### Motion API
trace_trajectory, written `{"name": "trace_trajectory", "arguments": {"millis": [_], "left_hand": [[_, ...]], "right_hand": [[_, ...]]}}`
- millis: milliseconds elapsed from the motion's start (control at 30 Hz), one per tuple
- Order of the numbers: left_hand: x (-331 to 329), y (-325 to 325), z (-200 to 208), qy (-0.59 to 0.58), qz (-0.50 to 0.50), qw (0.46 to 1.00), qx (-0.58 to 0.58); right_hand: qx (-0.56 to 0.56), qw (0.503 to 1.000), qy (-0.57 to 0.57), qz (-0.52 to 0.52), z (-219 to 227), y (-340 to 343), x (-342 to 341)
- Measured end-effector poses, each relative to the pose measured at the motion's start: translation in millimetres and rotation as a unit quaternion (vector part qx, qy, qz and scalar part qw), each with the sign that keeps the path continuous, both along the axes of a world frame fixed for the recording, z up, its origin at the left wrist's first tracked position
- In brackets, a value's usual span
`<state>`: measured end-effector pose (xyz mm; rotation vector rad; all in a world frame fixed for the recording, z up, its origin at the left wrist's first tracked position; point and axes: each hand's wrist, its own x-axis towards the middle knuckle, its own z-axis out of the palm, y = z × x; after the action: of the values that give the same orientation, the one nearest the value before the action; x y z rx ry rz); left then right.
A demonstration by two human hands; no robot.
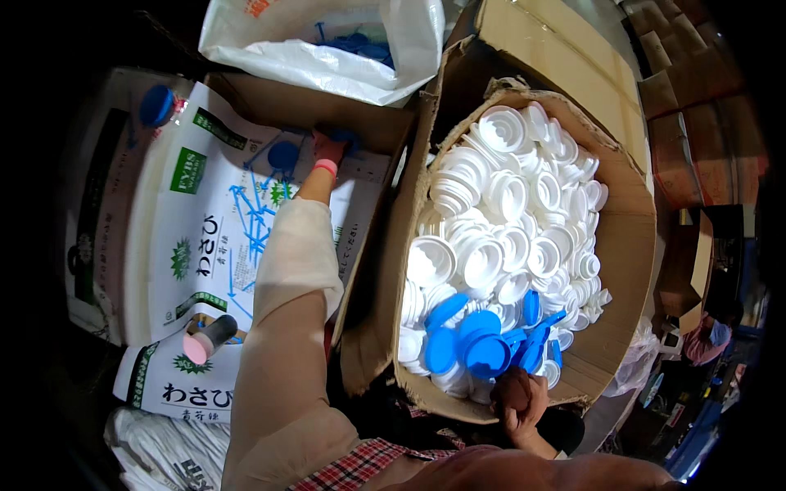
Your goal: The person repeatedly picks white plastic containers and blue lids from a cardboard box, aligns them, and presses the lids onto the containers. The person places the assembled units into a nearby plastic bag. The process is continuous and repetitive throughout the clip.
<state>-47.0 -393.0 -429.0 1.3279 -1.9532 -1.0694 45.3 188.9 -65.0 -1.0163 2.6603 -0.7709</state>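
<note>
The round, glossy blue plastic lids (pixel 489 357) at lower centre, near the right hand (pixel 524 401), look light, stiff and slippery, best pinched by the rim, though whether its fingers or the left hand's (pixel 327 150), upper centre-left, grip anything I cannot tell.

At least four blue lids (pixel 489 357) are counted near one carton's (pixel 629 254) lower edge; the white lids (pixel 506 194) are too many to be counted.
</note>
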Motion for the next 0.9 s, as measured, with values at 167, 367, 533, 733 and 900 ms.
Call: {"name": "trace_trajectory", "arguments": {"millis": [167, 367, 533, 733, 900], "left_hand": [[15.7, -34.6, -37.2, -0.157, -0.051, 0.986, 0.039], [97.1, -109.0, -1.8, -0.332, -0.063, 0.940, -0.042], [127.9, -91.2, -16.8, -0.375, -0.006, 0.924, -0.077], [124.5, 51.6, 193.6, 0.263, 0.002, 0.959, 0.107], [133.2, 180.6, 330.4, 0.238, -0.274, 0.932, 0.021]], "right_hand": [[0.004, 0.999, -0.045, -0.007, -4.8, -6.7, -8.9], [0.004, 0.999, -0.027, 0.021, 2.6, -24.6, -15.5], [-0.001, 0.999, -0.005, 0.045, -4.3, -11.2, -14.2], [-0.044, 0.996, 0.060, 0.047, -7.8, 6.4, -2.0], [-0.108, 0.988, 0.085, 0.064, -2.1, 1.2, -2.1]]}}
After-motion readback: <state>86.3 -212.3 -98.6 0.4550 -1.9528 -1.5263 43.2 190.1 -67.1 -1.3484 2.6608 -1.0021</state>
